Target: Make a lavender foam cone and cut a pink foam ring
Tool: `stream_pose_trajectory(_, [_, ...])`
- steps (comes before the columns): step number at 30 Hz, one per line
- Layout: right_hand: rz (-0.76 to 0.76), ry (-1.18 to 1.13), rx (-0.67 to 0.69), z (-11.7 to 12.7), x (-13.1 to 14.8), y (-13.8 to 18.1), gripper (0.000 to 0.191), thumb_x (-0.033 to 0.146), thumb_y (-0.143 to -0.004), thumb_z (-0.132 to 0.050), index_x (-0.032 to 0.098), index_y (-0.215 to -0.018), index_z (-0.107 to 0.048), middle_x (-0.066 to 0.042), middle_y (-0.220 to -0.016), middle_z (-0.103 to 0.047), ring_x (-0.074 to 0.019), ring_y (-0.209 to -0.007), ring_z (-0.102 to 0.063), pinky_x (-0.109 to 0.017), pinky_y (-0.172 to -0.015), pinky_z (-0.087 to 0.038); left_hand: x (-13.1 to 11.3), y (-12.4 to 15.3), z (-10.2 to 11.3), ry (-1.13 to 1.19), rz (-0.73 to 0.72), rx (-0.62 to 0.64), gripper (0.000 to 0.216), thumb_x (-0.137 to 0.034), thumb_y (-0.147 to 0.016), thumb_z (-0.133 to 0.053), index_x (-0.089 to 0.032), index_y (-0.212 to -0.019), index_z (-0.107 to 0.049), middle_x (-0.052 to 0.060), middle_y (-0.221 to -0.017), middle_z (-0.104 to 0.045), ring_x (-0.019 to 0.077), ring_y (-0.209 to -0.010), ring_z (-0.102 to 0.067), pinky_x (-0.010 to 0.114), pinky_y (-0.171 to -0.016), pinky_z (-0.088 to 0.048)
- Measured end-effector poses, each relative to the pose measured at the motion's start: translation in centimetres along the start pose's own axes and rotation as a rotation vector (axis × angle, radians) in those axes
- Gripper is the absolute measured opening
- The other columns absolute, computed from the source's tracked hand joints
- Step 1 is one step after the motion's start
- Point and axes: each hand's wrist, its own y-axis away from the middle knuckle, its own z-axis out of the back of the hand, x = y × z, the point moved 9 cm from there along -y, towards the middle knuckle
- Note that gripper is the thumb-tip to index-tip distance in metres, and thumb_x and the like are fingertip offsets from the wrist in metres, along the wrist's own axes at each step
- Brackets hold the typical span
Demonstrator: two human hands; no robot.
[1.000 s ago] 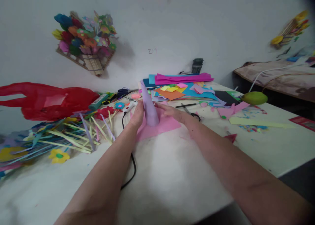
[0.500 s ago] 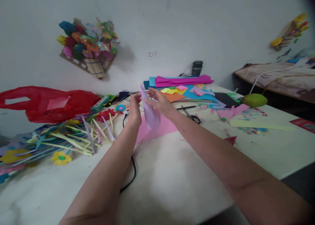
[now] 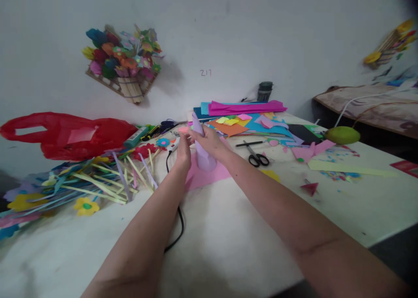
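A lilac paper cone (image 3: 203, 154) stands point-up over a pink paper sheet (image 3: 205, 176) on the white table (image 3: 228, 241). My right hand (image 3: 210, 142) is wrapped round the cone's upper part from the right. My left hand (image 3: 183, 151) is just left of the cone, fingers curled, close to a white glue gun (image 3: 174, 143); whether it touches the cone or the gun is unclear. The gun's black cable (image 3: 176, 228) runs back under my left forearm.
Black scissors (image 3: 257, 159) lie right of the cone. A stack of coloured paper (image 3: 244, 115) sits behind. Paper strips and flowers (image 3: 98, 180) and a red plastic bag (image 3: 65, 135) fill the left. A green fruit (image 3: 342, 135) rests at right. Flower bouquet (image 3: 122, 63) hangs on the wall.
One second ago the cone stood between both flat hands; then it was raised and tilted. Now it is back down near the pink sheet with my right hand round its top.
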Motion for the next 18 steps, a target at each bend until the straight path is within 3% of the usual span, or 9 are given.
stream_pose_trajectory(4, [-0.013,-0.081,-0.175,2.5,-0.7,-0.1,0.027,0.047,-0.083,-0.056,0.021,-0.079,-0.054,-0.002,-0.073,-0.061,-0.0177,-0.073,-0.062,-0.033,-0.071,-0.05,-3.2,-1.1,1.0,0.057,0.012,-0.068,0.05,-0.056,-0.094,-0.025,-0.018,-0.093,-0.057,0.009,-0.092,-0.068,0.0216,-0.093,-0.062,0.041,-0.092,-0.042])
stream_pose_trajectory(7, [-0.044,-0.252,-0.378,5.9,-1.9,-0.8,0.036,0.057,-0.081,-0.054,0.022,-0.083,-0.053,-0.001,-0.07,-0.06,-0.0165,-0.067,-0.061,-0.031,-0.064,-0.051,-9.6,-1.5,2.1,0.132,-0.205,-0.079,0.05,-0.054,-0.095,-0.023,-0.017,-0.092,-0.055,0.008,-0.091,-0.068,0.0191,-0.095,-0.064,0.038,-0.096,-0.042])
stream_pose_trajectory(11, [-0.035,-0.486,-0.585,10.6,-3.5,-1.9,0.042,0.064,-0.082,-0.047,0.023,-0.09,-0.052,-0.001,-0.07,-0.059,-0.0175,-0.068,-0.063,-0.032,-0.061,-0.054,-17.3,0.2,4.7,0.222,-0.615,-0.207,0.041,-0.038,-0.099,-0.021,-0.012,-0.09,-0.051,0.007,-0.089,-0.063,0.0116,-0.089,-0.062,0.032,-0.094,-0.044])
stream_pose_trajectory(14, [-0.058,-0.605,-0.673,13.0,-4.8,-2.0,0.043,0.065,-0.085,-0.042,0.024,-0.091,-0.052,-0.002,-0.069,-0.059,-0.0196,-0.07,-0.065,-0.035,-0.063,-0.056,-16.9,0.7,5.6,0.192,-0.639,-0.328,0.035,-0.032,-0.098,-0.023,-0.013,-0.088,-0.05,0.005,-0.091,-0.061,0.0092,-0.089,-0.06,0.029,-0.093,-0.045])
stream_pose_trajectory(16, [-0.092,-0.589,-0.651,13.5,-5.2,-1.5,0.044,0.065,-0.086,-0.039,0.023,-0.089,-0.053,-0.003,-0.069,-0.06,-0.0215,-0.074,-0.066,-0.037,-0.065,-0.057,-14.0,-0.3,5.0,0.162,-0.477,-0.318,0.028,-0.029,-0.095,-0.03,-0.014,-0.087,-0.053,0.005,-0.095,-0.063,0.011,-0.088,-0.061,0.03,-0.092,-0.045])
stream_pose_trajectory(18, [-0.084,-0.445,-0.492,12.8,-4.5,-0.8,0.045,0.065,-0.086,-0.042,0.023,-0.09,-0.056,-0.006,-0.072,-0.063,-0.0253,-0.079,-0.067,-0.04,-0.067,-0.057,-10.5,-1.4,3.7,0.039,-0.285,-0.243,0.03,-0.037,-0.093,-0.038,-0.015,-0.087,-0.057,0.006,-0.097,-0.064,0.0142,-0.088,-0.061,0.033,-0.092,-0.043])
